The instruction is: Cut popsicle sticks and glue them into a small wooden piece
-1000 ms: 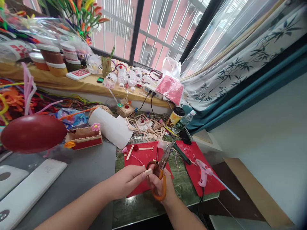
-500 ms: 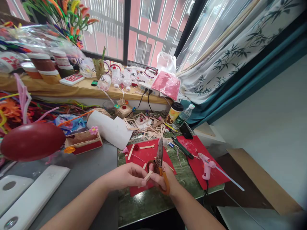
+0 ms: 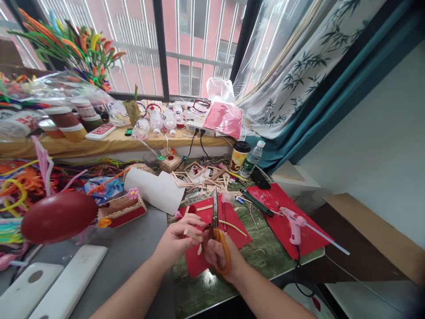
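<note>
Between the thumb and fingers of my left hand (image 3: pixel 177 239) is a short piece of wooden craft stick (image 3: pixel 193 235). My right hand (image 3: pixel 226 257) is wrapped round the orange handles of a pair of scissors (image 3: pixel 215 212), whose blades point up and away from me and look closed. Both hands are over a red sheet (image 3: pixel 237 221) on the green marbled table. A pale curved strip (image 3: pixel 234 227) and a whole craft stick (image 3: pixel 204 208) lie on that sheet, partly behind my hands.
A pink glue gun (image 3: pixel 295 223) rests on a second red sheet at right. Beyond my hands lie a heap of craft sticks (image 3: pixel 212 179), a paper cup (image 3: pixel 239 156) and a water bottle (image 3: pixel 253 159). Left are a red-sided box (image 3: pixel 122 212) and a dark red balloon (image 3: pixel 59 217).
My left hand has moved slightly away from my right, carrying the stick piece. The scissors have turned more upright. The whole view has shifted a little.
</note>
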Demonstrator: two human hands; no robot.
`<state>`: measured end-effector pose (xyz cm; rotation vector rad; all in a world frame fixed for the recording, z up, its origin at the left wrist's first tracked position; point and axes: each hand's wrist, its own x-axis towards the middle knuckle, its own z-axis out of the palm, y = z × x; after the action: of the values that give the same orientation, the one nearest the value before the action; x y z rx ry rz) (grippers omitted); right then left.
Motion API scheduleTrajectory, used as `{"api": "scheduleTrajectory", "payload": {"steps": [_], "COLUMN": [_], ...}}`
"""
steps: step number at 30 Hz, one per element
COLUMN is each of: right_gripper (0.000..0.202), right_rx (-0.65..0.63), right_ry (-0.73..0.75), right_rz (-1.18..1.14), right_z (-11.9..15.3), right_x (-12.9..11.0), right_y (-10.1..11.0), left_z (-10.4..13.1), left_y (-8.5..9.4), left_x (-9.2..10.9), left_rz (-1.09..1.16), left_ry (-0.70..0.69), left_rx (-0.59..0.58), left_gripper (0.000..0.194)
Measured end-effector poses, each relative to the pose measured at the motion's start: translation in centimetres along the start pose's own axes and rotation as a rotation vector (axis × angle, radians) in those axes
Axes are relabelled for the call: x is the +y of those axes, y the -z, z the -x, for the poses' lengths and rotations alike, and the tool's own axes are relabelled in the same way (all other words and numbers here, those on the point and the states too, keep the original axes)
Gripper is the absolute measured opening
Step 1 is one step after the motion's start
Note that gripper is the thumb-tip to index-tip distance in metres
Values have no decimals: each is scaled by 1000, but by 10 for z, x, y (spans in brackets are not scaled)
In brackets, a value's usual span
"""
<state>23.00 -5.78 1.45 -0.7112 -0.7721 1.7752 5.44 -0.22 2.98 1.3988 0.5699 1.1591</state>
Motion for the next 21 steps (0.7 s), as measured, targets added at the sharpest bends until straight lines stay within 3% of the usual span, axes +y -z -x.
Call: {"api": "scheduleTrajectory", "payload": {"steps": [6, 14, 18, 21], "right_gripper": [27, 26, 30, 29], "right_rx": [-142, -80, -32, 27], "right_ry": [-119, -79, -60, -26], "right_rz": [-144, -126, 134, 457], "right_z": [-1, -5, -1, 3], "right_x": [-3, 2, -24, -50], "right_y": [-17, -10, -1, 5], "left_z": [3, 1, 1, 1], "left_y": [-2, -6, -2, -2], "left_x": [-3, 2, 16, 29], "left_rz": [-31, -73, -205, -406], "left_ry": [-5, -38, 78, 168], "left_rx": [-46, -141, -166, -209], "left_gripper": [14, 15, 49, 41]}}
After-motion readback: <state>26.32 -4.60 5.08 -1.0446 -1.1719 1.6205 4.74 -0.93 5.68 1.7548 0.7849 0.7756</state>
